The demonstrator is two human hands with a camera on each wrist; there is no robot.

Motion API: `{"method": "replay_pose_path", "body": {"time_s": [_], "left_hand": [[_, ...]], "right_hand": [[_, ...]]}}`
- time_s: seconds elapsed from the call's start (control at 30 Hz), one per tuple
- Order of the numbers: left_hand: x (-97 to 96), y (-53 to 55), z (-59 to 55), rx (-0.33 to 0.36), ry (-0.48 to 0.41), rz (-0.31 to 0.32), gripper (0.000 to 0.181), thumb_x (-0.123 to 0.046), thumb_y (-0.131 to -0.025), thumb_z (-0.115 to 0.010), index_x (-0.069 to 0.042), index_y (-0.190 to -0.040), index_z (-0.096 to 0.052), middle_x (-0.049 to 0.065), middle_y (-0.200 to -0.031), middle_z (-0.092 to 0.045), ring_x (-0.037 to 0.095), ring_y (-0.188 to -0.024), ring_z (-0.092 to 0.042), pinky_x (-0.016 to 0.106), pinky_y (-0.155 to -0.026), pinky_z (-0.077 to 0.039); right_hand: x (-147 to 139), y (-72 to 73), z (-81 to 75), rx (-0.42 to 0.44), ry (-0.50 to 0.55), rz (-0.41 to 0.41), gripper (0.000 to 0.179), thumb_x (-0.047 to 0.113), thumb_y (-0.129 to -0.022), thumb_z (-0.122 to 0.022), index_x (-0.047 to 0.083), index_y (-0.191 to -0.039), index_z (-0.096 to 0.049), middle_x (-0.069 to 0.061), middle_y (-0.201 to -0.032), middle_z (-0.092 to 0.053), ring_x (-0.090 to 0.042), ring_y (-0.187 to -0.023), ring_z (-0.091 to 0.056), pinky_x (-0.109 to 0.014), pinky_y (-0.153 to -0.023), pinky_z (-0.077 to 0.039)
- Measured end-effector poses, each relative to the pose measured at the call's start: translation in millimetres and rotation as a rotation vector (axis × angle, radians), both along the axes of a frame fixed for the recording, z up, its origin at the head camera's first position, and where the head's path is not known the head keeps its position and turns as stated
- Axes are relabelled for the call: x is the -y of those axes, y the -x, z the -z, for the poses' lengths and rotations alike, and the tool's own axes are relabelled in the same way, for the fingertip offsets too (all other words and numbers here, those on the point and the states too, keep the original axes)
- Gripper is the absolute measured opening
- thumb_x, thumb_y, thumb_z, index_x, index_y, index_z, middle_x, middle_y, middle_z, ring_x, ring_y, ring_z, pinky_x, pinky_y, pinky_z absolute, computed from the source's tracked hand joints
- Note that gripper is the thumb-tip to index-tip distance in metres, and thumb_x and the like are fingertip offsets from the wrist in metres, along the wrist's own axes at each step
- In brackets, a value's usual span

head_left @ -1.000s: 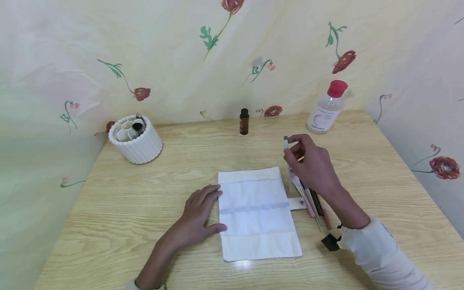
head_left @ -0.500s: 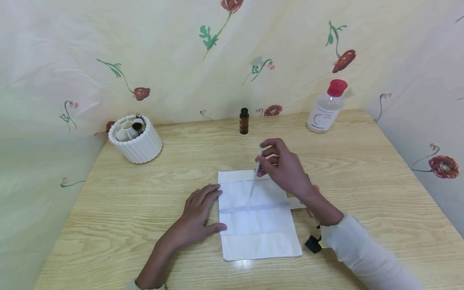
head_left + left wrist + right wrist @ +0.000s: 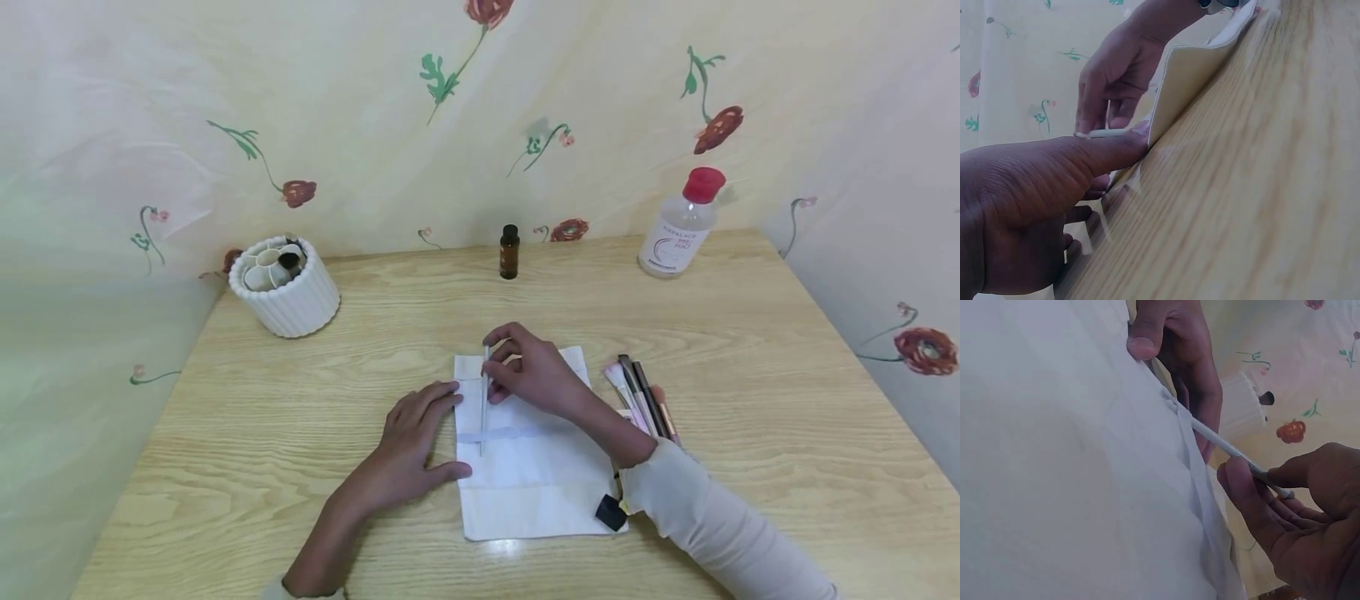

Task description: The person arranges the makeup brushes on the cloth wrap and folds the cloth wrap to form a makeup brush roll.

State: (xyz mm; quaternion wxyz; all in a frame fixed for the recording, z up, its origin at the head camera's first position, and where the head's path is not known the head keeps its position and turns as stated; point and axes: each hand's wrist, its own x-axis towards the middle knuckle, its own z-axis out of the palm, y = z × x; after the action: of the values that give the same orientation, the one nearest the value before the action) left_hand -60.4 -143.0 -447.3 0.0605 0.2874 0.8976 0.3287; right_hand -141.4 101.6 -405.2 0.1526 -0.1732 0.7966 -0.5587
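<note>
Over the left part of the white cloth case [image 3: 532, 467], your right hand [image 3: 531, 373] has the thin white stick [image 3: 483, 400] pinched between thumb and fingers near its far end, and here is the line to watch: the stick's long axis runs from those fingertips back toward you, nearly alongside the case's left edge, crossing the lilac band [image 3: 525, 432] almost squarely. The lower end sits just on your side of that band in the head view; from the right wrist it meets the ruffled strip, though whether it goes over or under, you can't tell. Your right hand is the one in charge of the stick, reaching in from the right, with the shaft on its left. And there's your left hand [image 3: 411, 442], just left of the stick, fingers relaxed and thumb spread apart from them, clasping nothing, the tips resting at the case's left edge. So the shaft lies between your two hands, close to the left fingertips; the angle against that band looks like what matters. Out to the right, the bundle of brushes [image 3: 640, 393] lies beside the case on the wood-grain table [image 3: 300, 467].
</note>
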Motion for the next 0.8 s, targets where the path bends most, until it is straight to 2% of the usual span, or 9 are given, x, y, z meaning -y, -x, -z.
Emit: {"method": "replay_pose_path", "body": {"time_s": [0.13,0.27,0.5,0.67,0.8], "left_hand": [[-0.2,-0.2,0.0,-0.01,0.018,-0.003,0.09,-0.054,-0.087,-0.072,-0.009,-0.155,-0.034,0.002,-0.164,-0.021,0.018,-0.15,-0.016,0.05,-0.119,-0.006],[-0.3,0.1,1.7,-0.039,0.01,0.002,0.089,-0.054,-0.088,-0.071,-0.008,-0.154,-0.034,0.003,-0.163,-0.022,0.02,-0.149,-0.019,0.052,-0.118,-0.007],[-1.4,0.6,1.6,-0.051,0.003,0.007,0.089,-0.054,-0.087,-0.072,-0.007,-0.153,-0.036,0.003,-0.163,-0.023,0.021,-0.15,-0.019,0.052,-0.119,-0.007],[-1.7,0.1,0.9,-0.041,0.019,0.002,0.09,-0.054,-0.087,-0.072,-0.008,-0.155,-0.034,0.003,-0.163,-0.022,0.019,-0.15,-0.018,0.052,-0.119,-0.006],[-1.8,-0.4,1.1,-0.034,0.026,-0.004,0.091,-0.054,-0.087,-0.072,-0.009,-0.155,-0.033,0.002,-0.164,-0.021,0.019,-0.15,-0.018,0.051,-0.119,-0.005]], "right_hand": [[1.6,-3.6,5.2,-0.019,-0.157,-0.084,0.031,0.016,-0.097,-0.068,0.006,-0.123,-0.055,-0.004,-0.088,-0.069,-0.018,-0.065,-0.069,-0.03,-0.063,-0.055],[2.5,-6.8,7.0,-0.075,-0.311,-0.172,0.028,0.023,-0.093,-0.074,0.01,-0.115,-0.062,0.004,-0.083,-0.064,-0.011,-0.068,-0.062,-0.028,-0.063,-0.05],[0.9,-12.0,6.5,-0.166,-0.41,-0.306,0.015,0.023,-0.091,-0.076,0.015,-0.099,-0.066,0.008,-0.075,-0.058,-0.006,-0.069,-0.053,-0.025,-0.067,-0.046],[-2.4,-15.1,1.7,-0.208,-0.431,-0.313,0.013,0.021,-0.096,-0.07,0.012,-0.105,-0.067,0.008,-0.076,-0.058,-0.005,-0.068,-0.053,-0.025,-0.066,-0.047],[-13.8,-18.4,-10.4,-0.237,-0.43,-0.247,0.015,0.021,-0.099,-0.065,0.012,-0.11,-0.069,0.007,-0.083,-0.062,-0.007,-0.07,-0.056,-0.027,-0.064,-0.05]]}}
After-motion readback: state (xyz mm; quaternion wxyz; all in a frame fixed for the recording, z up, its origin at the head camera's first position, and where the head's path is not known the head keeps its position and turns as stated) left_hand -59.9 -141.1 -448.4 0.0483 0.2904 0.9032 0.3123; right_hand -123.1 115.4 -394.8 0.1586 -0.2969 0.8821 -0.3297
